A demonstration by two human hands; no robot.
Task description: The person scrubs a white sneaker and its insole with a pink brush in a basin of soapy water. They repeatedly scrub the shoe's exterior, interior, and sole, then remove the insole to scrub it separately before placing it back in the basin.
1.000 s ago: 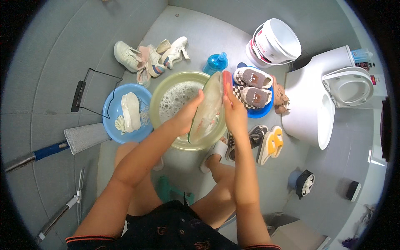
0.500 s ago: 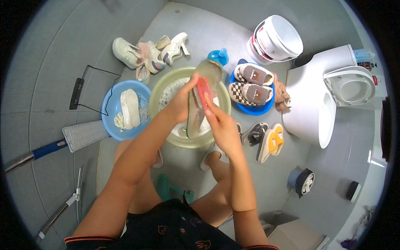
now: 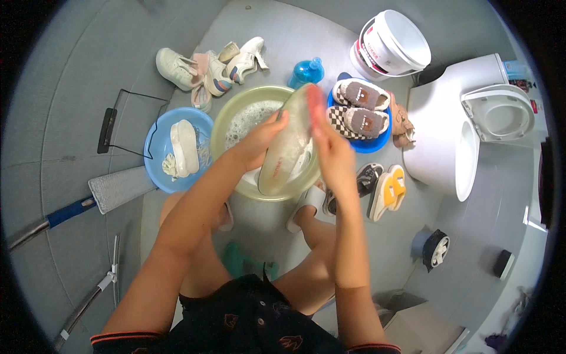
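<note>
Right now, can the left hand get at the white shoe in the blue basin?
Probably yes, but not freely. The left hand grips the shoe over the green basin. The white shoe lies uncovered in the blue basin just to its left, with nothing between.

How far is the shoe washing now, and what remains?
Looks done: one white shoe lies in the blue basin. In hand: the left hand and right hand hold a pale shoe, sole up, over the soapy green basin. Seemingly left: the sneakers on the floor and the slippers in the blue tray.
</note>
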